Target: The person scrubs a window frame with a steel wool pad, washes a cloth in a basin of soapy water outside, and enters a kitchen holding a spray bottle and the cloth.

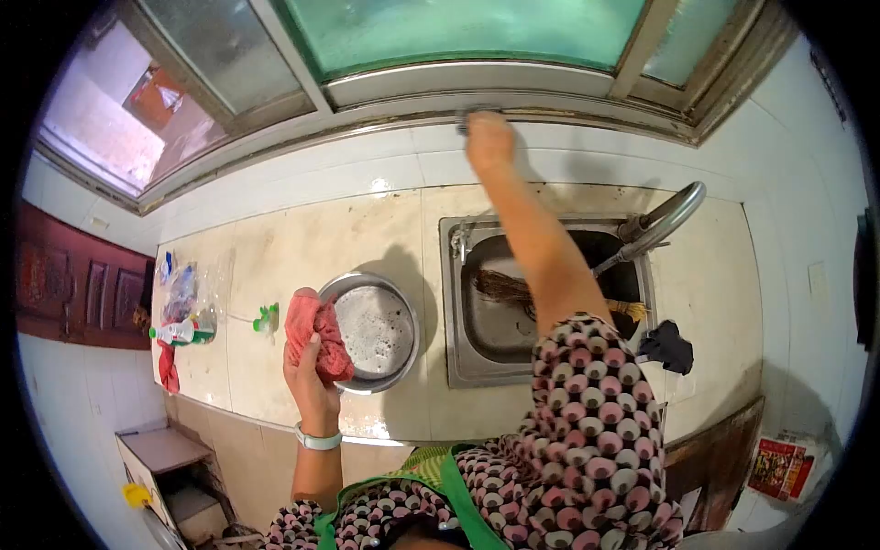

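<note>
My left hand (314, 385) grips a crumpled red cloth (316, 335) above the counter, overlapping the left rim of a round metal bowl (415, 335). White suds with dark specks (371, 325) fill the bowl. Stretched far forward over the sink, my right hand (490, 142) is closed at the window ledge (403, 119). A small dark grey item shows at its fingers, too blurred to name. Below my right forearm, the metal sink (486, 339) holds a brown bristle broom (501, 286), partly hidden by the arm.
A curved faucet (665, 220) rises at the sink's right. A black cloth (667, 346) lies beside it. On the left of the counter (266, 376) are a green-and-white bottle (183, 331), plastic bags (183, 289), a small green-capped item (266, 318) and another red cloth (168, 367).
</note>
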The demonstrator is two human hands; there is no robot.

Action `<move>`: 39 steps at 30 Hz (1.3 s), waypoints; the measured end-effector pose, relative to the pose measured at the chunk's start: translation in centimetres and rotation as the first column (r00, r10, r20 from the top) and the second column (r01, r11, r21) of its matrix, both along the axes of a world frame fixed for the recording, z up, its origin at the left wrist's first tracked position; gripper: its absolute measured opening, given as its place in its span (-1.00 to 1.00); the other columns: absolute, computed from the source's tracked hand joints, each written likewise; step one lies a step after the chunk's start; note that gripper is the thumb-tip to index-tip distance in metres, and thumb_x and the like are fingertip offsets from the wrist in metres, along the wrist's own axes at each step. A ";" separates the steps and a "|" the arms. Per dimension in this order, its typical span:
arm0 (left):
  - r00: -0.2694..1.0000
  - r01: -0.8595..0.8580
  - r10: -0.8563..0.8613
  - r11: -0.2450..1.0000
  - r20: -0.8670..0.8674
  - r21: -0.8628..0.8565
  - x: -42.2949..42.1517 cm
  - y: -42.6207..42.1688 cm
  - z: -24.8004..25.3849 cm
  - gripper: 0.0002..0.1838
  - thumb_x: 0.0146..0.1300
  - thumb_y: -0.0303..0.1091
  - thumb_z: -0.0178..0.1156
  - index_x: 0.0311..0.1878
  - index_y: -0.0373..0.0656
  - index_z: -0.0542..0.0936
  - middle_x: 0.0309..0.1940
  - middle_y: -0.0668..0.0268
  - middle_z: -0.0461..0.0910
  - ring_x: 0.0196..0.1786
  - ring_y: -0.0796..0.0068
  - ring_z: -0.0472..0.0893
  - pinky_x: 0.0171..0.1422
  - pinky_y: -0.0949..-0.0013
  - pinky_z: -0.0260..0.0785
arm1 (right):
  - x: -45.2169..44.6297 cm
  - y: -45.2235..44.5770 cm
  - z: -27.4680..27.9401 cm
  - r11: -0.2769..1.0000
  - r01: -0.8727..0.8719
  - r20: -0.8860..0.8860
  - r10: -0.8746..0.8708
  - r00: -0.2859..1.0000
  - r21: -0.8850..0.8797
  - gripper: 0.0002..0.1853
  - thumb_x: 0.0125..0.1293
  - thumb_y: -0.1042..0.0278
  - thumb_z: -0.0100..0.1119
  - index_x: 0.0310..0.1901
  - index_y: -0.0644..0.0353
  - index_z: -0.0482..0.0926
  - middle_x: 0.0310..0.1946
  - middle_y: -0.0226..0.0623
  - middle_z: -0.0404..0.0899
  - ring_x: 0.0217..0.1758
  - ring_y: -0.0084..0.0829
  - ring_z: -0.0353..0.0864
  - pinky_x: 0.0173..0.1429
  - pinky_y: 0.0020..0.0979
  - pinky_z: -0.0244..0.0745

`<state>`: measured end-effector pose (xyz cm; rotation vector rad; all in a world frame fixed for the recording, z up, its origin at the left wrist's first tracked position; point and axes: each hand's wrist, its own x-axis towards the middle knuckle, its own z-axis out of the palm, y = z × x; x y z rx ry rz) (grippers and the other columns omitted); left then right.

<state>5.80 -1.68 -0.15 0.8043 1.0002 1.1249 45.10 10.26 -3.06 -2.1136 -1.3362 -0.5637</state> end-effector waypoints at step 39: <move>0.998 -0.067 0.067 0.998 -0.004 0.020 1.7 2.0 -0.2 -0.66 0.17 -0.48 0.04 0.04 -0.30 0.36 -0.06 0.25 0.45 -0.05 0.47 0.45 0.06 0.42 0.29 | 8.0 -2.0 -0.3 0.836 0.286 -0.291 -0.160 0.943 0.467 -0.83 -0.19 0.57 0.09 -0.44 0.21 0.51 -0.41 -0.15 0.49 -0.26 -0.11 0.47 -0.13 -0.22 0.36</move>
